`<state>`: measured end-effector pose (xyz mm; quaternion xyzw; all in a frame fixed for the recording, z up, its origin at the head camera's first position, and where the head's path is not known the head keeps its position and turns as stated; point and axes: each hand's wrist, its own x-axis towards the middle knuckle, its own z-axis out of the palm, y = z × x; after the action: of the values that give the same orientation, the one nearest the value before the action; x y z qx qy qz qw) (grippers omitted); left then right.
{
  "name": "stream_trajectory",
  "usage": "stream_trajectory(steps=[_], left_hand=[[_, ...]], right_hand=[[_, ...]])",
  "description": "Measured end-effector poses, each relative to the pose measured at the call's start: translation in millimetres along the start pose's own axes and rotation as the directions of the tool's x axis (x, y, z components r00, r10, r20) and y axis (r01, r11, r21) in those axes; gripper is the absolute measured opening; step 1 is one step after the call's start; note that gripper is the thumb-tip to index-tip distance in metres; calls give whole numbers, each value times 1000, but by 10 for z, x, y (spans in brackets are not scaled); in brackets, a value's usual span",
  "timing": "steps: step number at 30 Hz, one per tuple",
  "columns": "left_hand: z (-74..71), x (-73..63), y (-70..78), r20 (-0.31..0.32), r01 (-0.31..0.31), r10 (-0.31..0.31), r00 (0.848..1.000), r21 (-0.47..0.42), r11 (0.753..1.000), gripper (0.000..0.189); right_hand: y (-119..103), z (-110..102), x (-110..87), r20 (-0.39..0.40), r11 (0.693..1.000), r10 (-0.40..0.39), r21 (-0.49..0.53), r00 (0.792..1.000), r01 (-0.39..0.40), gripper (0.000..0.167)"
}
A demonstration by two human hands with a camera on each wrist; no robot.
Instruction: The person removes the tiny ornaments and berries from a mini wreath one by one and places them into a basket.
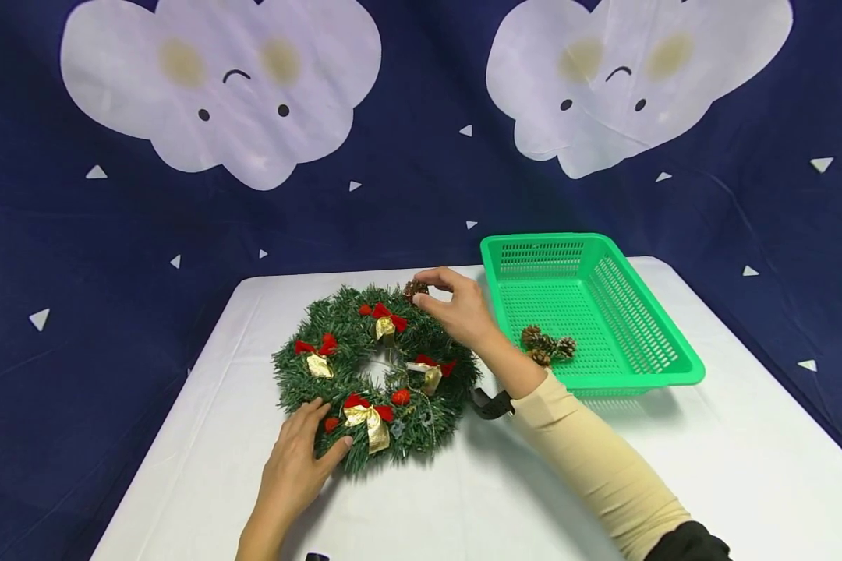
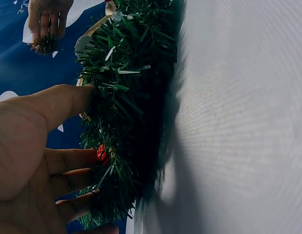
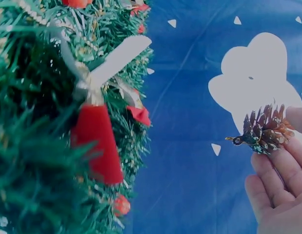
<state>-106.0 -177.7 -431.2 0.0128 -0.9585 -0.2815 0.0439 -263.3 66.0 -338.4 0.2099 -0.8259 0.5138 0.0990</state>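
Note:
A green tinsel wreath (image 1: 326, 315) lies on the white table, trimmed with several red and gold bows (image 1: 370, 421) and small red berries (image 1: 401, 396). My right hand (image 1: 461, 308) pinches a brown pine cone (image 3: 267, 130) between thumb and fingers. A small wire loop sticks out of the cone's end. In the head view the cone overlaps the wreath's back right edge; the right wrist view shows it apart from the greenery. My left hand (image 1: 296, 458) rests on the wreath's front left edge, thumb and fingers spread, fingertips among the needles (image 2: 114, 112).
To the right of the wreath stands a green plastic basket (image 1: 649, 312), with several pine cones (image 1: 547, 345) in its near left corner. A dark blue cloth (image 1: 421, 210) with white clouds hangs behind the table (image 1: 435, 514). A black strap (image 1: 491, 404) is by my right wrist.

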Motion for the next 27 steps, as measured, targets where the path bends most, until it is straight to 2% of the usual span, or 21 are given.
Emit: stream_trajectory(steps=[5, 13, 27], left_hand=[[-1, -3, 2, 1, 3, -3, 1000, -1, 1000, 69], [-8, 4, 5, 6, 3, -3, 1000, 6, 1000, 69], [-2, 10, 9, 8, 5, -5, 1000, 4, 1000, 69]], right_hand=[[49, -103, -46, -10, 999, 42, -12, 999, -42, 32], [138, -332, -188, -39, 994, 102, 40, 994, -101, 35], [258, -648, -336, -163, 998, 65, 13, 984, -64, 38]])
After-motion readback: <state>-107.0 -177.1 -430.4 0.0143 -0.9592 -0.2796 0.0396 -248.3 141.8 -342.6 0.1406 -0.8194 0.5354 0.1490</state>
